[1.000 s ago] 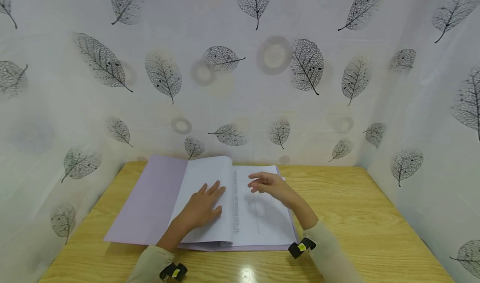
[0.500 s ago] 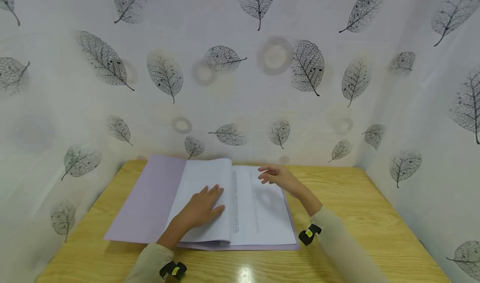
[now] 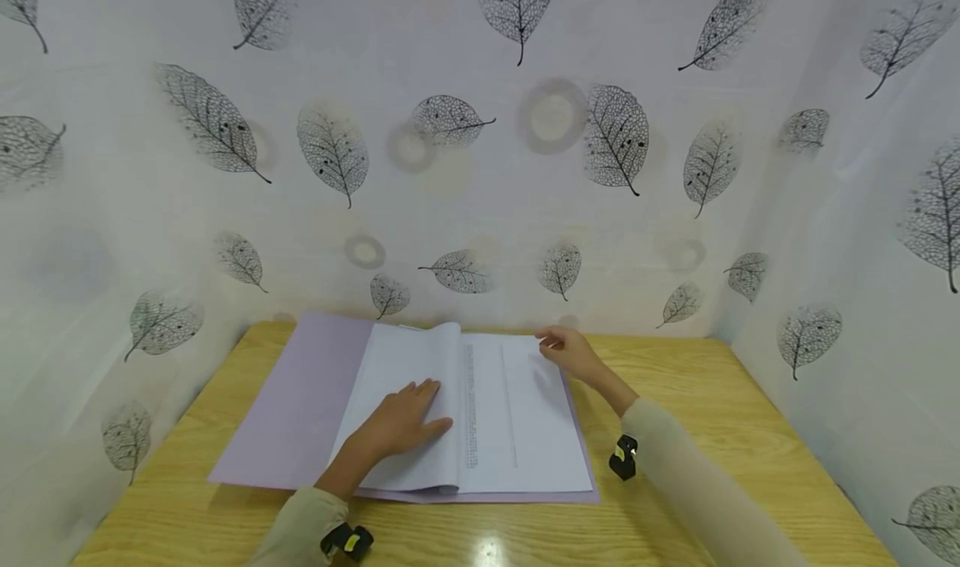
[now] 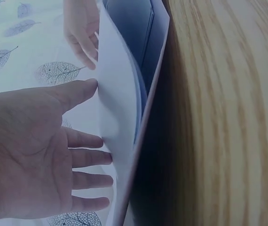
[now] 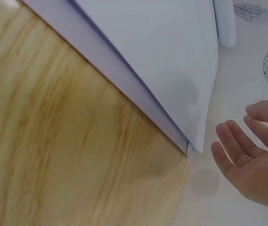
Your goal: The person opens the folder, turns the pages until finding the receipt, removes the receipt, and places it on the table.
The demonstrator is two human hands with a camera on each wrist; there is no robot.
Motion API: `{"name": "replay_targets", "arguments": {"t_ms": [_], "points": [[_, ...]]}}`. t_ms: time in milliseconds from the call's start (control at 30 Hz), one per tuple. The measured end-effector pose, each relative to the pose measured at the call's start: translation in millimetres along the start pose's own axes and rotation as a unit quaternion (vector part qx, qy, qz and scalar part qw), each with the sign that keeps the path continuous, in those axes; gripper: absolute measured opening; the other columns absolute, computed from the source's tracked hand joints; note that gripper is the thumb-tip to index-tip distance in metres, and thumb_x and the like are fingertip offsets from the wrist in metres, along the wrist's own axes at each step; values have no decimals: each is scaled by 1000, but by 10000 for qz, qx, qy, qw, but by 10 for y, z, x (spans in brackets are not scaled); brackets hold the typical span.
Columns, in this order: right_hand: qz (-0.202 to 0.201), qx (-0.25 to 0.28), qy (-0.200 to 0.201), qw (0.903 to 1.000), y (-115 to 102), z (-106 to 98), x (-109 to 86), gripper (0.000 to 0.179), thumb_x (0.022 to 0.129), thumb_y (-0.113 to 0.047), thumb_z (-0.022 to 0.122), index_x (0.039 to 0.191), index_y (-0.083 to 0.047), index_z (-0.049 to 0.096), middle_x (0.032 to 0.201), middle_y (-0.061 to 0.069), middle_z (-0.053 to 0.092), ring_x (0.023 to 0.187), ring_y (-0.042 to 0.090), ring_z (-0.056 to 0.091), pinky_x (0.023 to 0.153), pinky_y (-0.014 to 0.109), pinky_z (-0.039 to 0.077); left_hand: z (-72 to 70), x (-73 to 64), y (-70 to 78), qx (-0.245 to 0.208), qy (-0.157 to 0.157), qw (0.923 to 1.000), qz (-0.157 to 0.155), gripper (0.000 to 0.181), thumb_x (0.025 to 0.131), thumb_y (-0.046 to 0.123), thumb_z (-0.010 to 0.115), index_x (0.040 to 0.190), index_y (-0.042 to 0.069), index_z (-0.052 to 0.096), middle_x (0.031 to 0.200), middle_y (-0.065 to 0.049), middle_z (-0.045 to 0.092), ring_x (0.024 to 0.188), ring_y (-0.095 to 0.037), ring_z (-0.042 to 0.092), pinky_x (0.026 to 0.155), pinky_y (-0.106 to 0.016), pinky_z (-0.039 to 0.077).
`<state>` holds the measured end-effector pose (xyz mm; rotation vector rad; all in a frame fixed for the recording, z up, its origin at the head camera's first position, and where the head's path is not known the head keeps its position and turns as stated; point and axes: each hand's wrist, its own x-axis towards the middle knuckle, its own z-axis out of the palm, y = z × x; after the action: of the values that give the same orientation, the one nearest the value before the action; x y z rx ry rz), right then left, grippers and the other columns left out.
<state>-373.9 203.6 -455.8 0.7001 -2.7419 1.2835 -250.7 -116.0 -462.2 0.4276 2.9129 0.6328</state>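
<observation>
A purple folder [image 3: 292, 408] lies spread on the table, its cover turned out to the left. White sheets [image 3: 547, 434] fill it, and a turned stack of pages [image 3: 360, 434] curves over on the left side. My left hand [image 3: 401, 421] rests on that stack with fingers straight; in the left wrist view its fingertips [image 4: 105, 157] are right at the paper. Near the far right corner of the right-hand sheet, my right hand [image 3: 573, 357] hovers with loosely bent fingers. In the right wrist view nothing is between those fingers [image 5: 240, 146].
The folder lies on a wood-grain table [image 3: 712, 434], near its back edge. Behind and at both sides hangs a pale curtain [image 3: 480, 192] with a leaf print. Each wrist wears a small black camera [image 3: 624, 457].
My right hand has moved right and away from me, from over the right-hand sheet to its far corner. The left hand stays on the turned pages, which lie slightly flatter.
</observation>
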Motion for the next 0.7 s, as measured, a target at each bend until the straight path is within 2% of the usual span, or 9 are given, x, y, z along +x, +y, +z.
{"name": "replay_targets", "arguments": {"t_ms": [133,433,700], "points": [[155,-108,18,9998,51,-8,42,35,97,0,58,129,15,58,119,34,66,106,45,66,93,50,59,16,3,-13,38,-66,9999,-80,77,98,44,66,154,-2,40,157,-23,45,143,-46,43,118,-59,39],[439,-230,-33,9988,127,4,109,43,98,0,57,138,14,51,135,36,57,121,51,58,106,57,51,-1,-10,-20,-150,-196,9996,-143,77,98,43,66,153,-3,39,157,-23,44,145,-46,41,119,-60,37],[754,-558,-399,9948,172,18,150,54,100,-5,57,149,10,40,153,32,43,139,52,44,116,59,41,-30,-40,-16,-160,-222,9996,-95,77,98,42,66,153,-4,39,157,-23,44,145,-46,40,119,-59,36]]}}
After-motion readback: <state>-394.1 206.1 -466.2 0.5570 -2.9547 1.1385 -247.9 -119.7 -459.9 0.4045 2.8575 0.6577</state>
